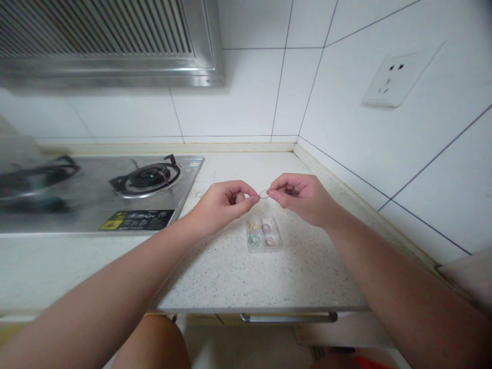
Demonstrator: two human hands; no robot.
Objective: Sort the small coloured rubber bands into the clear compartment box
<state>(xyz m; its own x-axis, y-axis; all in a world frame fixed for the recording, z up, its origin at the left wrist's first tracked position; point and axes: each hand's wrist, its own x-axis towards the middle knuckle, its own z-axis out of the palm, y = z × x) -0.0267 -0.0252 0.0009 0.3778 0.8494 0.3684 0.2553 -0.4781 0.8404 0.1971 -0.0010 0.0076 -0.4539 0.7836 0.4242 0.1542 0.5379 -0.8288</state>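
A thin, pale rubber band (264, 195) is held between my two hands above the countertop. My left hand (227, 199) pinches its left side between thumb and fingertips. On the other side my right hand (302, 197) grips it the same way. Just below and nearer to me sits a small clear divided box (264, 250). Its compartments hold yellow bands (253, 226), purple bands (266, 227), green bands (254, 240) and brownish bands (270, 241). Beyond my left wrist, several loose pale bands (196, 193) lie on the counter, partly hidden by my hand.
The speckled countertop (307, 271) meets tiled walls at the back and right. A gas stove (88, 200) with a black burner (150, 177) is at left, under a range hood (115, 66). A drawer handle (289, 318) runs below the front edge. A socket (395, 77) is on the right wall.
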